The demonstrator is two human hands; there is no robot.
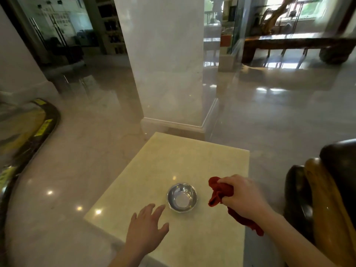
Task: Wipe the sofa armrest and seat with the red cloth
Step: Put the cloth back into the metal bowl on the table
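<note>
My right hand (pixel 243 197) is closed around a bunched red cloth (pixel 221 191) above the right half of a pale stone side table (pixel 192 157); a tail of the cloth hangs down under my wrist. My left hand (pixel 147 226) hovers over the table with fingers spread, just left of a small steel bowl (pixel 182 197), not touching it. The sofa's dark leather armrest with a tan wooden strip (pixel 327 191) rises at the right edge, a short way right of the cloth. The seat is out of view.
A white marble pillar (pixel 165 60) stands just behind the table. Glossy tile floor (pixel 279 116) spreads all around. A curved dark and yellow piece of furniture (pixel 28 132) lies at the left. A heavy wooden bench (pixel 298 43) sits far back right.
</note>
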